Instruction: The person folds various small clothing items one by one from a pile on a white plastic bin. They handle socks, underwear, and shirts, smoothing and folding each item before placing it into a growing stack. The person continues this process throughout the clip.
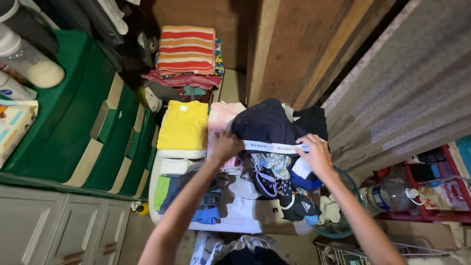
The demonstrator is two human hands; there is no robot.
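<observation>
The head view looks straight down at two bare arms reaching out over a heap of clothes. The left hand [224, 146] is closed on one end of the white waistband of a dark blue garment [265, 123]. The right hand [316, 154] is closed on the other end. The two hands are well apart, and the waistband is pulled flat between them. The dark blue garment lies on top of the heap, in the middle, just past the hands.

Under the hands is a loose pile of small clothes [277, 184] in mixed colours, all jumbled up. Just to the left of the left hand is a folded yellow shirt [184, 125], with a folded pink cloth [222, 116] touching its side. Farther away is a stack of folded clothes with an orange striped towel [186, 49] on top.

On the far left stands a green set of drawers [73, 127]. A bottle with a white cap [29, 61] lies on top of it. To the right, low down, a clear plastic bottle [390, 196] lies beside a red rack [449, 211].
</observation>
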